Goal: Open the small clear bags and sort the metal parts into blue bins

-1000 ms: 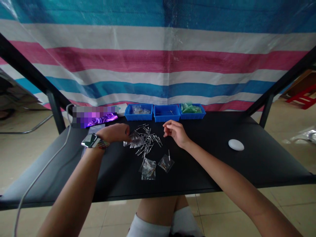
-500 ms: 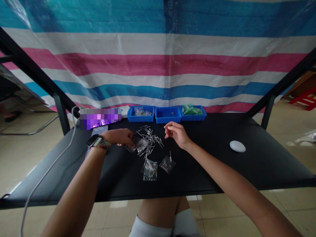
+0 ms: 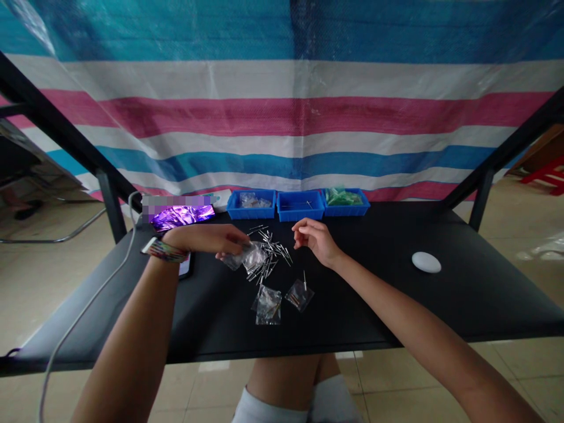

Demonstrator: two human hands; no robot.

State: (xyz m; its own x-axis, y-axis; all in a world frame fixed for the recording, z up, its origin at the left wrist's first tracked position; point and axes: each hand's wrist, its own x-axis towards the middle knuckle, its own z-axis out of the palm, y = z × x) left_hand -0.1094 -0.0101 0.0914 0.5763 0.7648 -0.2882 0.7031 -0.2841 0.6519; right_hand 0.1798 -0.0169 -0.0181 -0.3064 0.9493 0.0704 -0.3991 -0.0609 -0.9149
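My left hand (image 3: 233,242) is closed on a crinkled clear plastic bag (image 3: 253,257) and holds it over the left side of a pile of silvery blind rivets (image 3: 275,249). What is inside that bag is hard to make out. My right hand (image 3: 315,238) hovers just right of the pile, its fingers loosely curled, with nothing visible in them. Nearer the front edge lie small clear bags (image 3: 268,305) and another small bag (image 3: 300,295) with brownish pieces in it. A single rivet (image 3: 304,281) rests at that bag's top edge.
Along the back stand a blue bin (image 3: 231,211) with clear bags, a blue bin (image 3: 299,216) with a few thin pins and a blue bin (image 3: 348,210) with green bags. A purple-lit screen (image 3: 183,217), a phone (image 3: 185,267), a white oval object (image 3: 426,262) and a cable (image 3: 88,311) lie around.
My left hand has shifted slightly right with the clear bag, and its wrist has turned. More of the phone shows below that wrist. My right hand has hardly moved.
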